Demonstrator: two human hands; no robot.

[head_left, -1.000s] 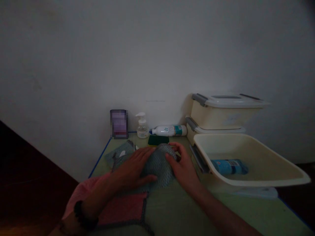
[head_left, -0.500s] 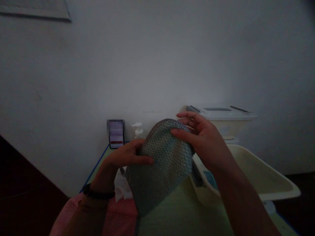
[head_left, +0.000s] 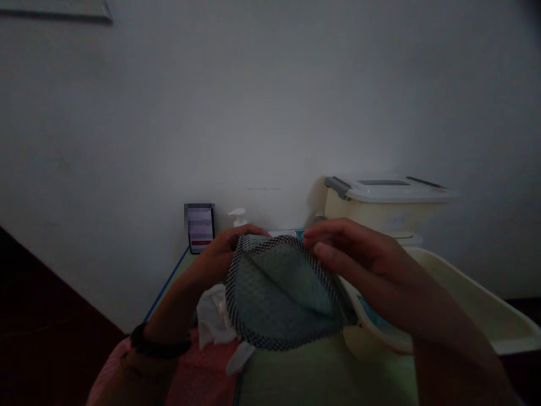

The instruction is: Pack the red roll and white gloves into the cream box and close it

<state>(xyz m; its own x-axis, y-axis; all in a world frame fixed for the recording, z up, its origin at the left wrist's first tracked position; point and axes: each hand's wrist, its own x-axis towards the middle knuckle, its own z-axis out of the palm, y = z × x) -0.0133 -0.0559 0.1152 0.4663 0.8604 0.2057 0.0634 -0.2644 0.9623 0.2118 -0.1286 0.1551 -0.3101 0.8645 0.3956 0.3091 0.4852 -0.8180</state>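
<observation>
A grey-green textured cleaning cloth (head_left: 274, 293) with black-and-white checked edging hangs in front of me, folded or curled so that its border curves along the bottom. My left hand (head_left: 224, 248) is closed on its upper left edge, fingers behind the cloth. At the upper right edge, my right hand (head_left: 363, 259) has thumb and fingertips close together at the checked border. Below the cloth on the left lie a crumpled white cloth (head_left: 211, 321) and a pink cloth (head_left: 203, 361). A dark band circles my left wrist.
The green tabletop (head_left: 304, 372) has a blue edge. A phone (head_left: 200, 228) leans against the wall beside a white pump bottle (head_left: 239, 215). On the right stand an open cream tub (head_left: 524, 338) with something blue in it and a lidded cream box (head_left: 380, 211).
The cloth has been lowered and turned, so its checked border now runs along the bottom as well. My right hand has moved down and slightly right; the view has shifted slightly.
</observation>
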